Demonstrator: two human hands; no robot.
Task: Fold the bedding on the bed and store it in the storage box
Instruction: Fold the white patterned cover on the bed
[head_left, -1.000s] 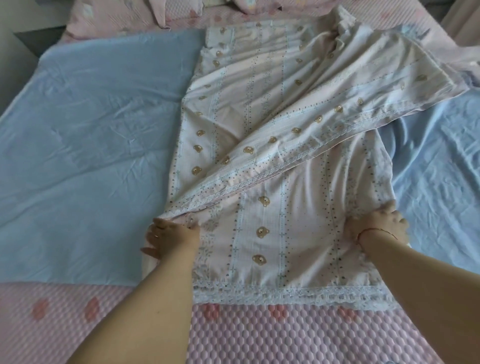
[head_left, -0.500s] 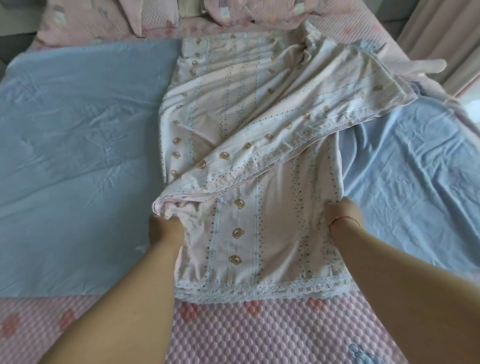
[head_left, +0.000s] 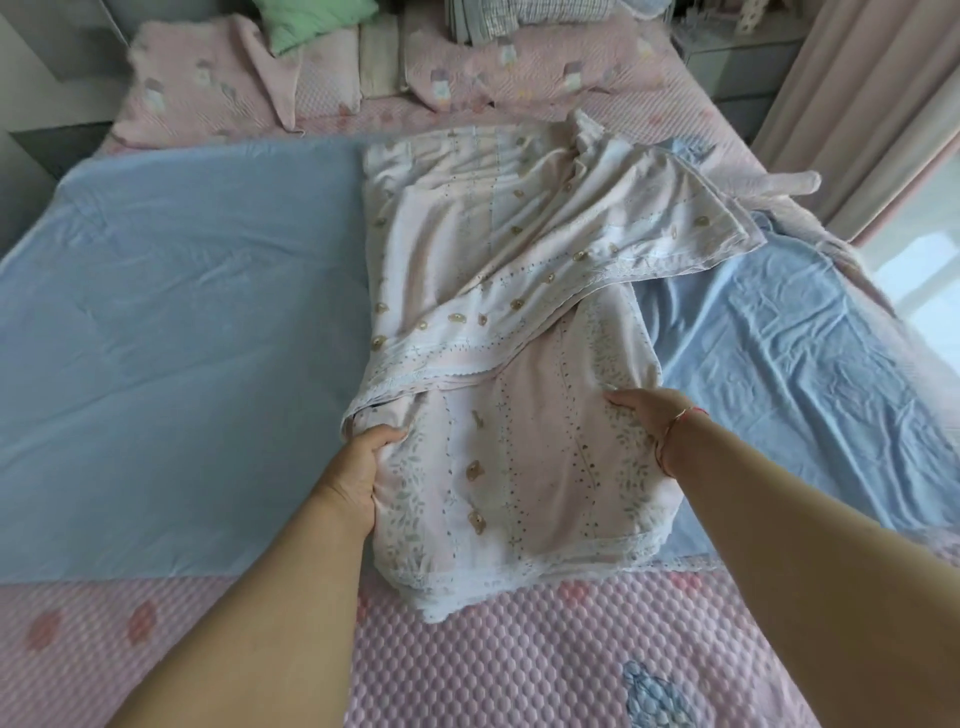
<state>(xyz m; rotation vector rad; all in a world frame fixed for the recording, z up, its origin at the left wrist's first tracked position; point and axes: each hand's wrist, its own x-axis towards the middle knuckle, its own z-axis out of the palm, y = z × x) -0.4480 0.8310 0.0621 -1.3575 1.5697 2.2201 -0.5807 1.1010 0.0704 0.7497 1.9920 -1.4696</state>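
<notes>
With the left hand (head_left: 363, 462) and right hand (head_left: 641, 415) each gripping a side of the patterned sheet (head_left: 519, 322), she should lift evenly, keeping edges aligned.

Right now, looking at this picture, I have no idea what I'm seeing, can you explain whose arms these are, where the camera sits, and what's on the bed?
There is no machine here. A person wears one wide-angle camera on the head, looking forward and down, so the two bare arms are their own. The left hand grips the left edge of a pale pink patterned bedding with white lace trim, and the right hand, a thin red string at its wrist, holds the right edge. The bedding is partly folded, its far part lying crooked. It lies on a light blue sheet spread over a pink quilted bed cover. Pink pillows and a green cushion sit at the head. No storage box shows.
</notes>
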